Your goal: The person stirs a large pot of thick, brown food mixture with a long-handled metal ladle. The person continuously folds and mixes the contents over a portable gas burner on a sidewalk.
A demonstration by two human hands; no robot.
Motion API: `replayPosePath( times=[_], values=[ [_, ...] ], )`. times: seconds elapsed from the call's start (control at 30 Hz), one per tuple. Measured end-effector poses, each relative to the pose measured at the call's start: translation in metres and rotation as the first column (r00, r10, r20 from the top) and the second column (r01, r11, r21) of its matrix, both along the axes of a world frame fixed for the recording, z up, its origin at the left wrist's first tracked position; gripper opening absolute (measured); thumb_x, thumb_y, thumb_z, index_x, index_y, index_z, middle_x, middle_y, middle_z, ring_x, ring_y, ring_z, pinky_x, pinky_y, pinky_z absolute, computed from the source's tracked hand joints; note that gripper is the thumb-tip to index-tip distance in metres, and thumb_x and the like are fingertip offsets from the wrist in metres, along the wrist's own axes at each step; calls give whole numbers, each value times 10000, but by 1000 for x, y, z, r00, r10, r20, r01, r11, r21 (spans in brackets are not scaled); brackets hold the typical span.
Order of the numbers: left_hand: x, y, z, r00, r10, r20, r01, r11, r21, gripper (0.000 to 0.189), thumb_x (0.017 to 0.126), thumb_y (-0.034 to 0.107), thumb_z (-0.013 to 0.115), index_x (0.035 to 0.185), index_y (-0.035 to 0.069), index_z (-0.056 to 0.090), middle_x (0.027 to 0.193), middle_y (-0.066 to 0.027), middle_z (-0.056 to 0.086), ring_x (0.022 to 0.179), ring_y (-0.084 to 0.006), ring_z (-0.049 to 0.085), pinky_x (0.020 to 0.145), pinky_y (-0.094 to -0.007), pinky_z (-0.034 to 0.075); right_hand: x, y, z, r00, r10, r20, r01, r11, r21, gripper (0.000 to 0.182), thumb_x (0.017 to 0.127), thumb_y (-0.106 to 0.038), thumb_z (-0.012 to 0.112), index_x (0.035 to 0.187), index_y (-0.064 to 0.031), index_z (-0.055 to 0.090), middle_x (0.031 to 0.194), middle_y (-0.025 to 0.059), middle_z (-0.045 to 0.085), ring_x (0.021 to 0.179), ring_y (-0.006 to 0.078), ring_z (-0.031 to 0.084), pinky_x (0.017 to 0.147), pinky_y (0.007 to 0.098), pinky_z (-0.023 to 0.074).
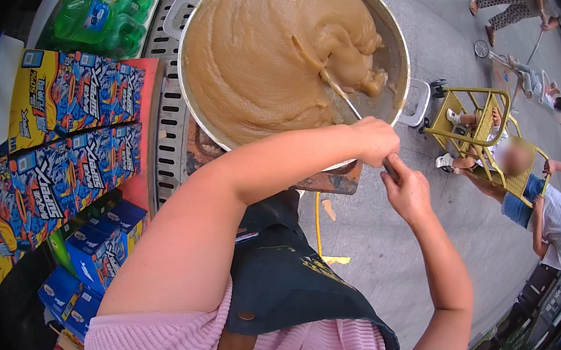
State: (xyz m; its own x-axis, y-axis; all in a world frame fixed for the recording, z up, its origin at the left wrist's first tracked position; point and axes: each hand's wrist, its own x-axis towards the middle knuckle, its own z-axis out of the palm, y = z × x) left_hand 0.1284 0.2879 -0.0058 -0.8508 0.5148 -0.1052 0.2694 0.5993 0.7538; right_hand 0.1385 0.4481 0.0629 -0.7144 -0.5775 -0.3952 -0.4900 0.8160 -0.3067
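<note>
A thick, glossy brown paste (pixel 262 55) fills most of a wide two-handled metal pot (pixel 183 88). Both hands hold one long metal-shafted stirring tool (pixel 353 107); its far end is sunk in the paste, so the head's shape is hidden. My left hand (pixel 377 141) wraps the shaft near the pot's rim, on the side closer to the paste. Behind it, my right hand (pixel 407 189) grips the dark end of the handle (pixel 391 168), thumb along it. At the pot's upper right, the paste is folded into lumps, and the grey metal bottom shows beside them.
Under the pot is a rusty metal stand (pixel 331 180), with a yellow hose (pixel 317 225) on the paving. Slotted grating (pixel 168 117) runs along the left, beside printed cartons (pixel 72 153) and green bottles (pixel 92 17). To the right, a person pushes a child in a yellow stroller (pixel 463 115).
</note>
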Motion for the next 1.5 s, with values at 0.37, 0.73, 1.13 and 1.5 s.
replayPosePath(
  times=[0.37, 0.73, 1.13, 1.5],
  values=[
    [48, -18, 92, 965, -142, -219, 137, 990, -35, 163, 564, 135, 665, 718, 89, 635, 663, -114, 631, 700, -325, 634, 591, -436, 476, 59, -12, 83, 238, -210, 948, 826, 558, -84, 415, 824, 16, 560, 1211, -17, 415, 558, -11, 412, 347, 58, 327, 331, 216, 275],
    [117, 74, 133, 961, 231, -153, -98, 800, 592, 187, 670, 88, 623, 820, 78, 510, 627, -121, 598, 631, -351, 607, 526, -459, 446, 50, 21, 226, 619, -387, 683, 207, 920, 333, 408, 805, 19, 580, 1207, -32, 532, 635, -9, 505, 461, 75, 489, 422, 238, 395],
    [70, -39, 16, 948, 67, -310, -40, 995, 93, 201, 559, 178, 664, 730, 136, 567, 625, -58, 619, 623, -295, 625, 531, -411, 464, 45, -46, 53, 280, -307, 910, 671, 740, 43, 397, 834, 7, 554, 1217, -34, 457, 567, -8, 444, 369, 67, 385, 337, 221, 320],
    [37, 63, 109, 799, 216, -561, -13, 939, 343, 127, 627, 155, 635, 724, 121, 562, 616, -59, 611, 603, -279, 632, 511, -388, 470, 39, 20, 184, 639, -509, 577, 585, 808, 65, 421, 788, 26, 530, 1205, 5, 478, 585, -13, 462, 382, 57, 404, 336, 219, 311]
  ],
)
